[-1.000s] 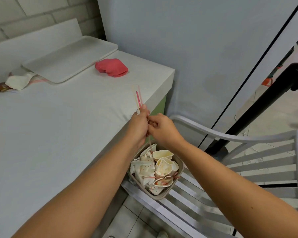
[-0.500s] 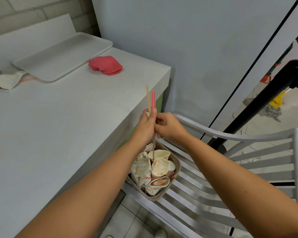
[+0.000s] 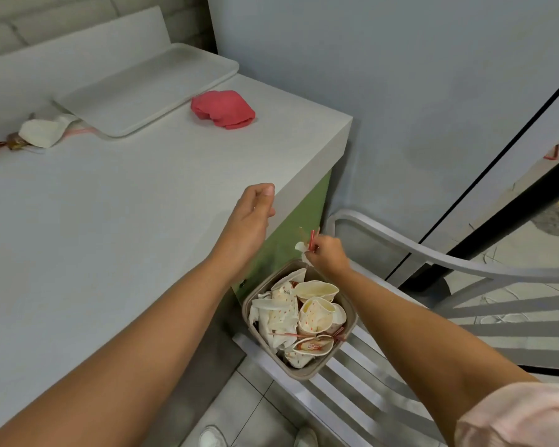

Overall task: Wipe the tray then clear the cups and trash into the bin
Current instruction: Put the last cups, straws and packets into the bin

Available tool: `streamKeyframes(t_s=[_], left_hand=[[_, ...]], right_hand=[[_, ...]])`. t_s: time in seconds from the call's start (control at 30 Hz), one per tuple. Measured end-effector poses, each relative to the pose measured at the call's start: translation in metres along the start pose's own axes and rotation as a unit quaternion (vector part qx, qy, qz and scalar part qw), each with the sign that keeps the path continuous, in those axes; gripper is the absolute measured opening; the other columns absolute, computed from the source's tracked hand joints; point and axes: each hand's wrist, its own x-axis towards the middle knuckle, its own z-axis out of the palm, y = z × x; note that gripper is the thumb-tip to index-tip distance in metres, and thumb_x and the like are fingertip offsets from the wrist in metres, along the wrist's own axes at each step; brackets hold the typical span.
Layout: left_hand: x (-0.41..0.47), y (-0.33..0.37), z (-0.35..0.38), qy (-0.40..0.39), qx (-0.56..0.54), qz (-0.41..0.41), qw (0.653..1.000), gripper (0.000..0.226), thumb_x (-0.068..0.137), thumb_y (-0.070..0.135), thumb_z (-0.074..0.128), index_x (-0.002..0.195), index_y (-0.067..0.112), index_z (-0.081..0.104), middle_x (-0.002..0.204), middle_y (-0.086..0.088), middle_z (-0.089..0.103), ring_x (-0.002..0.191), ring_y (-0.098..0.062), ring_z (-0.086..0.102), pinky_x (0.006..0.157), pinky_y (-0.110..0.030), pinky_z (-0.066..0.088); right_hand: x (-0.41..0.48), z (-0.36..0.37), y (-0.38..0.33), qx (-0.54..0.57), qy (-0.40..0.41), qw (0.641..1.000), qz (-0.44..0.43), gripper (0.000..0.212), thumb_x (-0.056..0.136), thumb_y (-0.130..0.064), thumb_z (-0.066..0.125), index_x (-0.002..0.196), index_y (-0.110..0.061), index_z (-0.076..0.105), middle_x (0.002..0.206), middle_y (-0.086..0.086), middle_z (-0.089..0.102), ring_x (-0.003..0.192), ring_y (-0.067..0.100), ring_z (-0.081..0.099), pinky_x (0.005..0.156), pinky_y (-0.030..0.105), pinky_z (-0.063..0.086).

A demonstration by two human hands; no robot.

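A small brown bin (image 3: 349,327) full of crumpled paper cups (image 3: 315,314) sits on a white slatted chair beside the counter. My right hand (image 3: 326,254) hovers just above the bin's far rim, pinched shut on bent straws (image 3: 311,240) and a scrap of white paper. My left hand (image 3: 252,217) is over the counter's edge, fingers loosely curled and holding nothing. The white tray (image 3: 149,91) lies at the back of the counter. A red cloth (image 3: 223,108) rests beside it. A crumpled white cup with other trash (image 3: 42,133) lies left of the tray.
The white counter (image 3: 110,221) ends in a corner near my left hand, with a green panel below. The chair's armrest (image 3: 433,253) curves behind the bin. A grey wall and a dark pole stand at the right. Shoes show on the tiled floor below.
My hands were together on the upright straws. Now my left hand has let go and moved up over the counter edge, while my right hand holds the folded straws lower, nearer the bin.
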Motion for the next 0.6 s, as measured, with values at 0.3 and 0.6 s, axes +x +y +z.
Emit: streamKeyframes(t_s=[0.3,0.6], left_hand=[[-0.008,0.001,-0.028,0.049,-0.038,-0.001,0.998,0.026,0.101,0.037,0.030,0.116,0.025,0.048,0.124,0.006,0.049,0.111,-0.011,0.055,0.099,-0.026,0.043],[-0.018,-0.002,-0.036,0.069,-0.047,0.001,0.997,0.024,0.101,0.034,0.031,0.112,0.025,0.050,0.117,0.009,0.051,0.108,-0.010,0.057,0.096,-0.026,0.046]], right_hand=[[0.015,0.004,-0.007,-0.075,-0.025,0.996,-0.031,0.034,0.084,-0.005,0.056,0.054,-0.010,0.042,0.058,0.004,0.044,0.054,0.018,0.041,0.050,0.025,0.031],[0.017,0.029,0.024,-0.215,-0.159,0.963,-0.035,0.018,0.089,-0.012,0.056,0.095,0.000,0.067,0.090,0.012,0.061,0.095,0.027,0.058,0.082,0.032,0.043]])
